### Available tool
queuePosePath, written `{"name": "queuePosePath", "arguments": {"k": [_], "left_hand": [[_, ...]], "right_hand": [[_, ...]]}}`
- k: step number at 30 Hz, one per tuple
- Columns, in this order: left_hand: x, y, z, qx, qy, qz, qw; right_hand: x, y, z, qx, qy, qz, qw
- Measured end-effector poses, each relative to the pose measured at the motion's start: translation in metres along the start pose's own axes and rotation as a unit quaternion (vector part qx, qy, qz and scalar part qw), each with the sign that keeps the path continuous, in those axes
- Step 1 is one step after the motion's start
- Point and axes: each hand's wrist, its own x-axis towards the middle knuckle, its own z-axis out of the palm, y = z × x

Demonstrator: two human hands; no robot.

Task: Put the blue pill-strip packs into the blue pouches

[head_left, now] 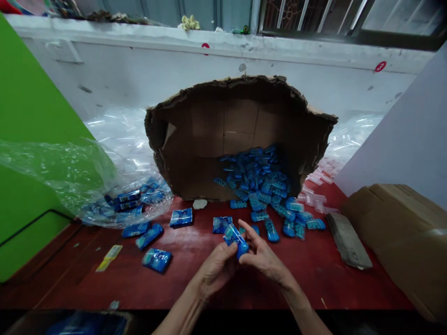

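Observation:
Near the middle front of the red table, my left hand (218, 267) grips a blue packet (234, 237) with the thumb on top of it. My right hand (260, 253) is at the packet's right side, its thumb against the lower end and its index finger raised apart. Just behind lies another blue packet (220, 224). More blue packets (157, 259) are at the left. A torn-edged cardboard box (206, 125) lies open towards me, and a heap of small blue cases (260, 174) spills out of it onto the table.
Clear plastic film (84, 181) covers packets at the left beside a green panel (28, 139). On the right are clear plastic pieces (316, 197), a flat grey bundle (349, 242) and a closed brown carton (401, 242). A yellow label (109, 258) lies front left.

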Motion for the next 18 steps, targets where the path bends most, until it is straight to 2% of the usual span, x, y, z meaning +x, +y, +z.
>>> {"name": "queuePosePath", "arguments": {"k": [3,7,9,11,13,15,16,18], "left_hand": [[-0.002,-0.004,0.003,-0.012,0.015,-0.001,1.0],[-0.006,-0.001,0.002,-0.009,0.057,-0.005,0.998],[-0.013,0.008,-0.006,-0.039,0.103,0.024,0.994],[-0.024,0.024,-0.021,-0.095,0.164,0.088,0.978],[-0.038,0.042,-0.038,-0.147,0.228,0.171,0.947],[-0.051,0.055,-0.052,-0.176,0.294,0.229,0.911],[-0.055,0.058,-0.057,-0.179,0.314,0.231,0.904],[-0.057,0.055,-0.06,-0.161,0.325,0.187,0.913]], "right_hand": [[-0.001,0.001,0.001,-0.001,0.005,-0.004,1.0],[0.002,0.005,-0.001,-0.009,-0.054,0.03,0.998],[0.008,0.007,-0.003,-0.07,-0.034,0.028,0.997],[0.016,0.009,-0.004,-0.194,0.027,-0.004,0.981],[0.028,0.01,-0.003,-0.34,0.084,-0.048,0.936],[0.042,0.013,0.0,-0.482,0.114,-0.061,0.867],[0.05,0.016,0.003,-0.538,0.123,-0.05,0.832],[0.065,0.021,0.008,-0.612,0.133,-0.018,0.779]]}}
